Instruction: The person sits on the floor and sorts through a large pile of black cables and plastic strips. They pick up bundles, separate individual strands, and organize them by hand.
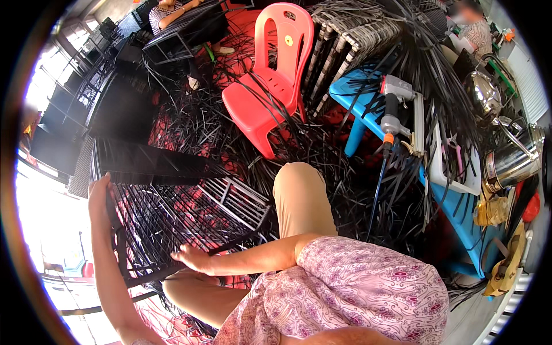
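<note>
A black furniture frame (pixel 122 250) strung with dark flat strips (pixel 167 213) leans at my left, beside my bent leg. My left hand (pixel 100 192) is closed around the upper left edge of this frame, its fingertips partly hidden. Over the near part of the strung side, my right hand (pixel 194 259) has its fingers drawn together close to the strips. What lies between those fingers is too small to make out. A smooth black panel (pixel 155 161) borders the frame's far side, and grey metal bars (pixel 236 198) show at its right.
Loose black strips (pixel 207 115) cover much of the red floor. A red plastic chair (pixel 261 86) stands ahead. To the right, a blue stool (pixel 359 95) bears a nail gun (pixel 397 109); a white tray (pixel 460 167) and metal pot (pixel 512 158) are nearby. Two people sit farther off.
</note>
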`<act>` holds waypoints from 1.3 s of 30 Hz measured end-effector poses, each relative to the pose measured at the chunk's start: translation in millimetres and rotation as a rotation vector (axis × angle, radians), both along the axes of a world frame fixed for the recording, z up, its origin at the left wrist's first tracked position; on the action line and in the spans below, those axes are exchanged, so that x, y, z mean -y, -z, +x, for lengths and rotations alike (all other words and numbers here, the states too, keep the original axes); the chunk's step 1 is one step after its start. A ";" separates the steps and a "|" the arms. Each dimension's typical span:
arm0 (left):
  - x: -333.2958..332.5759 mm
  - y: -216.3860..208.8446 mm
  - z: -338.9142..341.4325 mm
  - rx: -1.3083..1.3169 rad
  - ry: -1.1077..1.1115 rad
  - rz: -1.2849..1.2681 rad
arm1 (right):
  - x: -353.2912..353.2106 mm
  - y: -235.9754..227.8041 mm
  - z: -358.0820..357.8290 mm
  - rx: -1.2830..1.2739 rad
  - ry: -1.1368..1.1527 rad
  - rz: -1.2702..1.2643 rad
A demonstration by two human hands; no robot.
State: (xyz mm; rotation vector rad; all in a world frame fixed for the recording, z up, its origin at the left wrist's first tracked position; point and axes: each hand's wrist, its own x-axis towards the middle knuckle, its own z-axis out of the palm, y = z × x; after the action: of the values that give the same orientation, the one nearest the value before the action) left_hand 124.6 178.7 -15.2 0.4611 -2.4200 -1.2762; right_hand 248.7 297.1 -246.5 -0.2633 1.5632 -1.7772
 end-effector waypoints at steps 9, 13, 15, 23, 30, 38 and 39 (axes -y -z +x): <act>-123.7 0.1 6.0 0.135 0.136 0.170 | -113.9 -29.0 -57.8 -0.554 -0.645 -0.072; -120.9 14.5 -19.8 0.234 0.176 0.165 | -294.5 -147.1 -131.3 -1.277 0.071 0.439; -107.8 12.6 -22.7 0.250 0.161 0.104 | -379.7 -188.2 -155.9 -0.938 0.617 0.707; -122.5 -5.7 -13.4 0.205 0.171 -0.835 | -677.6 -159.8 -186.9 -0.693 1.268 1.818; -126.5 -22.7 21.1 0.229 0.159 -0.965 | -735.7 -114.8 -159.7 -0.372 1.094 1.993; -116.3 -21.4 21.8 0.198 0.171 -1.032 | -774.8 -144.1 -145.8 -0.419 1.111 0.913; -114.7 -23.0 22.4 0.176 0.168 -1.083 | -771.7 -154.2 -143.5 -0.383 1.063 0.815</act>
State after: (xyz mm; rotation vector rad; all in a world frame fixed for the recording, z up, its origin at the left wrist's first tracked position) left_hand 147.0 293.5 7.9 0.0414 -2.8733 0.1614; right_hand 105.2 1068.8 -92.3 0.8092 2.8809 -1.5924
